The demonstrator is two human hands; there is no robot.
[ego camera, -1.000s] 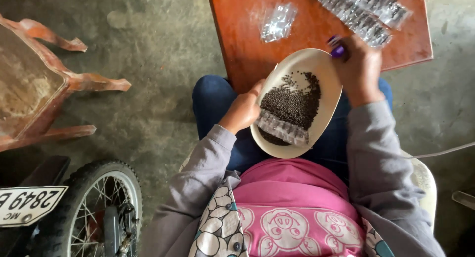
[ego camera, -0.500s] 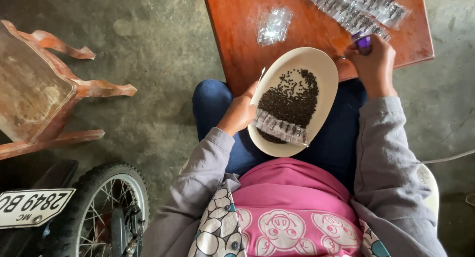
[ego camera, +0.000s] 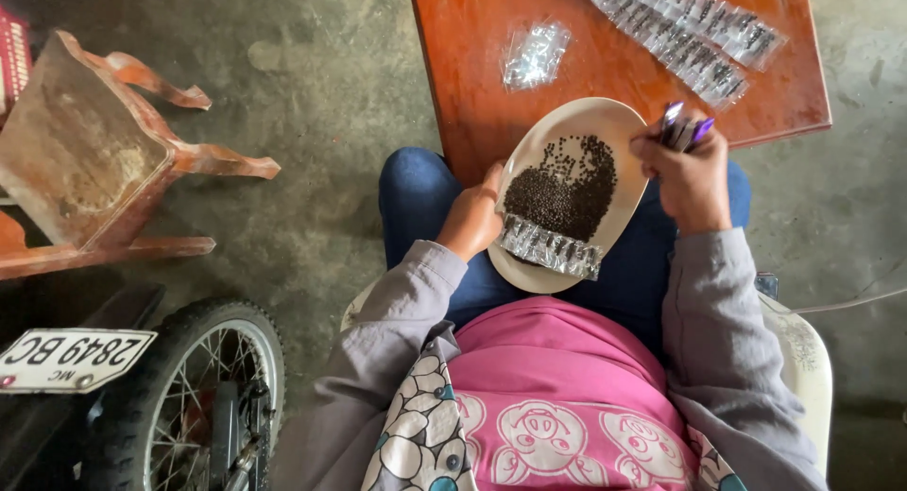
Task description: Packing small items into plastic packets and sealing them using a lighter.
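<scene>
A cream oval plate (ego camera: 553, 269) rests on my lap, tilted, with a heap of small black grains (ego camera: 559, 190) on it. A strip of small clear filled sachets (ego camera: 551, 248) lies across the plate's near part. My left hand (ego camera: 472, 217) grips the plate's left rim. Over the plate's right rim, my right hand (ego camera: 688, 174) is closed around a small purple tool (ego camera: 687, 129).
An orange-brown wooden table (ego camera: 472, 56) stands beyond my knees, carrying a long band of filled sachets (ego camera: 682, 33) and a loose pile of clear sachets (ego camera: 535, 54). An overturned red wooden chair (ego camera: 104, 160) lies left. A motorbike wheel (ego camera: 194, 396) and number plate sit bottom left.
The black grains have spread upward on the plate, looser at the top. My right hand with the purple tool has shifted slightly lower along the plate's right rim. The left hand keeps its hold.
</scene>
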